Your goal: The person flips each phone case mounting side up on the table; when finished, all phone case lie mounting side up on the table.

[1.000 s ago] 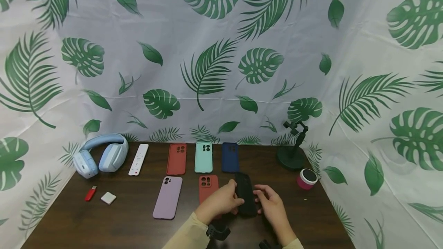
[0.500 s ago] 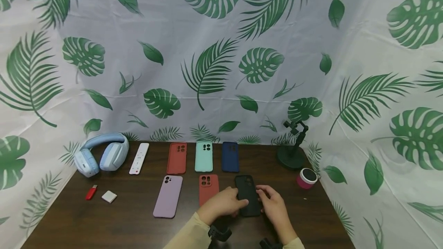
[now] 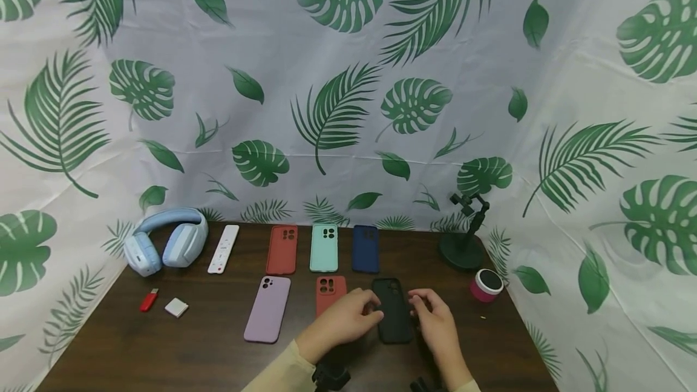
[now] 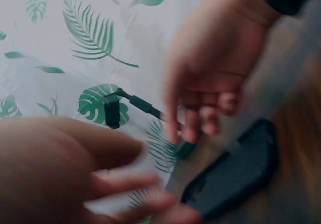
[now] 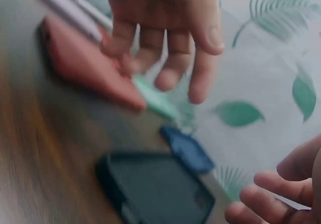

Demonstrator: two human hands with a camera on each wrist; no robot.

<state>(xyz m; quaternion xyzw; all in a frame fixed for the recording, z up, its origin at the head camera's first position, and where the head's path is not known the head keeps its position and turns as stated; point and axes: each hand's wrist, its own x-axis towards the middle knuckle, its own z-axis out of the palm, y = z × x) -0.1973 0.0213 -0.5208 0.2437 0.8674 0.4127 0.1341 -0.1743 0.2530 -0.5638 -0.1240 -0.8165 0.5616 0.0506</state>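
A black phone case [image 3: 392, 311] lies flat on the dark wooden table, its camera cutout at the far end. My left hand [image 3: 348, 318], fingers loosely bent, hovers just left of the case and holds nothing. On the case's other side is my right hand [image 3: 437, 323], its fingers relaxed beside the edge. In the left wrist view the case [image 4: 233, 171] lies below the right hand [image 4: 215, 58], and my left hand [image 4: 60, 169] is blurred. The right wrist view shows gaps between both hands and the case [image 5: 158, 189]. A red phone case [image 3: 330, 295] is partly covered by my left forearm.
Behind stand a row of red [image 3: 281, 250], mint [image 3: 323, 248] and navy [image 3: 365, 250] phone cases. A lilac case [image 3: 267, 310], remote [image 3: 223, 250], headphones [image 3: 166, 241], red USB stick [image 3: 149, 300] and white square piece [image 3: 176, 307] lie left. A black stand [image 3: 463, 249] and pink jar [image 3: 486, 286] are right.
My left hand has let go of the black phone case and drawn back to the left. The case has come to lie flat. My right hand stays beside it.
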